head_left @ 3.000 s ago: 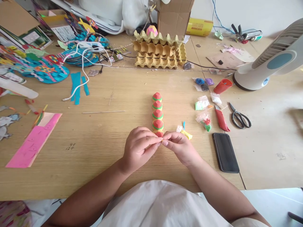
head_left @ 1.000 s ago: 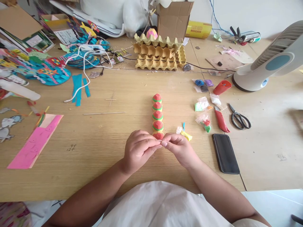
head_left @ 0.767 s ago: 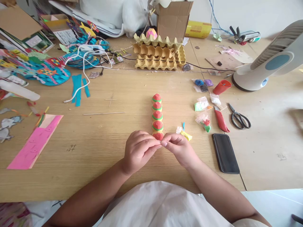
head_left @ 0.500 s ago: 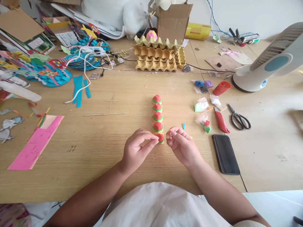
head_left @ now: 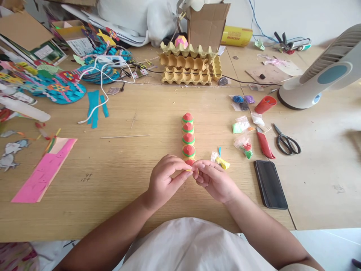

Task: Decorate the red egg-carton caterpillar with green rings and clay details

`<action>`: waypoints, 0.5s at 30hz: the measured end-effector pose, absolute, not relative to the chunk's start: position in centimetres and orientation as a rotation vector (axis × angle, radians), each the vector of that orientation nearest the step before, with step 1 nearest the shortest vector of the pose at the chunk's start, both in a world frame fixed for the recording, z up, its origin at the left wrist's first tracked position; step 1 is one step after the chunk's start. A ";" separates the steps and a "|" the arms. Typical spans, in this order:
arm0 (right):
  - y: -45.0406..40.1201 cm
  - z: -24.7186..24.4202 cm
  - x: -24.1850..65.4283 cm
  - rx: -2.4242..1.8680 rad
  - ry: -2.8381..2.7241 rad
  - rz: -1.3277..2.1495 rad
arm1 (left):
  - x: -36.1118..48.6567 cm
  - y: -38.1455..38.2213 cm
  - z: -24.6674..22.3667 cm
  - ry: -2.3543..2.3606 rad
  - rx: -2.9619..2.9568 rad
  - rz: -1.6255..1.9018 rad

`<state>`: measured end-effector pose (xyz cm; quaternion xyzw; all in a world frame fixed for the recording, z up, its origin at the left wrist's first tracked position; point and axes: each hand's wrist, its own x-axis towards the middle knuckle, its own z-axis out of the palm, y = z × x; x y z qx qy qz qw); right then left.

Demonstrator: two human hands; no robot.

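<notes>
A column of several egg-carton cups [head_left: 188, 139], red on top with green and yellow bands, lies on the wooden table in front of me. At its near end my left hand [head_left: 168, 180] pinches a tiny yellow piece between thumb and index finger, partly over the nearest cup. My right hand [head_left: 216, 180] meets it there, fingertips pressed together and touching the left ones; anything between them is too small to make out. Just beyond the right hand lies a small bag with yellow clay [head_left: 222, 163], beside a blue strip [head_left: 219, 151].
To the right are a black phone [head_left: 270, 184], scissors [head_left: 287, 140], a red cutter [head_left: 265, 144], clay bags [head_left: 240, 125] and a fan [head_left: 324, 81]. Egg cartons [head_left: 186, 78] stand behind. Pink paper [head_left: 42, 175] and thin sticks [head_left: 125, 136] lie left.
My right hand has moved left and slightly down until its fingertips meet those of my left hand. The bag with yellow clay, hidden before, now shows.
</notes>
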<state>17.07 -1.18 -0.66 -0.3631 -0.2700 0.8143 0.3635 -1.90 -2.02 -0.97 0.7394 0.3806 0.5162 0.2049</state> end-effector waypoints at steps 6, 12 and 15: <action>-1.1 -0.8 17.1 -0.968 -0.714 2.079 | -1.9 -2.0 -0.8 1.077 2.030 1.435; -1.1 -0.9 17.2 -0.968 -0.736 2.080 | -1.8 -2.1 -0.7 1.052 1.982 1.421; -1.2 -0.9 17.2 -0.974 -0.744 2.081 | -1.9 -2.2 -0.8 1.053 1.960 1.391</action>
